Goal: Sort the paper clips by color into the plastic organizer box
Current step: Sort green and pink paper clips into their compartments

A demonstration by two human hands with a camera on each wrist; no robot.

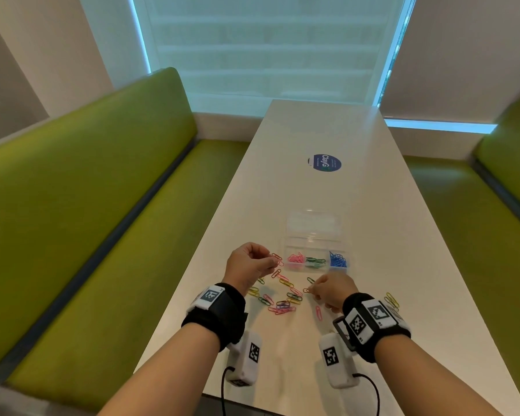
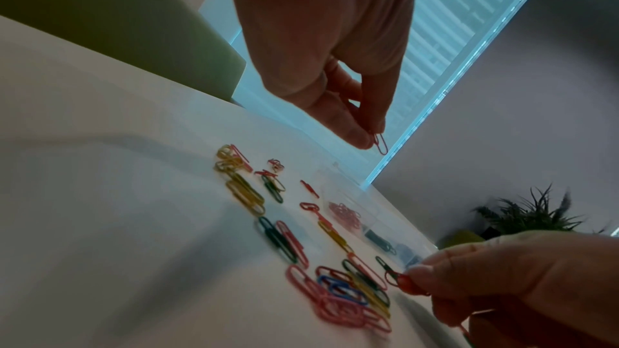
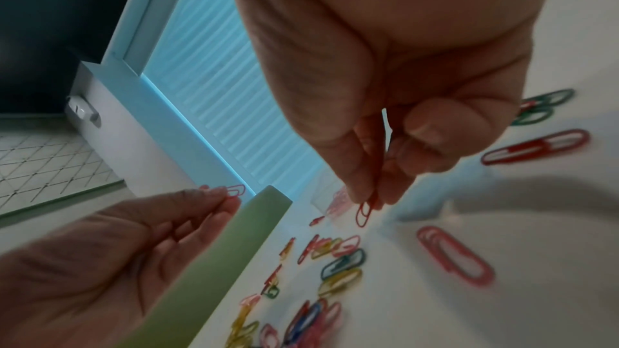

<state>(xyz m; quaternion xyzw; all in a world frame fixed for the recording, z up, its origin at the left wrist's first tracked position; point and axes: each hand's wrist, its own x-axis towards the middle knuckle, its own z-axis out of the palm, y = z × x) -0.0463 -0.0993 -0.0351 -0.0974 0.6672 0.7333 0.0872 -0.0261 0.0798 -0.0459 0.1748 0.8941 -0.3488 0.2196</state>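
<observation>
Head view: left hand (image 1: 249, 264) sits at centre frame, just left of the plastic organizer box (image 1: 315, 256); its grip is thumb and forefinger pressed together on one red paper clip (image 2: 381, 143). In the left wrist view that clip hangs below the fingertips (image 2: 360, 139), long axis roughly vertical, clear of the surface (image 1: 312, 130).

Right hand (image 1: 332, 291) lies lower and right of centre, below the box. Its grip is likewise pinched onto a second red clip (image 3: 364, 212), which points down and away from the fingertips toward the loose pile (image 1: 282, 298) (a further red wire seems tucked in the palm, too blurred to confirm).

Box contents, lower row, left to right in frame: pink clips (image 1: 296, 259), green clips (image 1: 315, 261), blue clips (image 1: 337, 259). No red compartment is filled so far as I can tell; the clear upper part looks empty.

Deciding relation: the box lies to the right of the left grip, nearly touching, and above the right grip, with some open surface between. The left hand is the nearer. My judgement: its clip needs only a short rightward carry, axis tipped flat before release, lest it catch a divider.

Sorting looks partly done; many mixed clips remain.
</observation>
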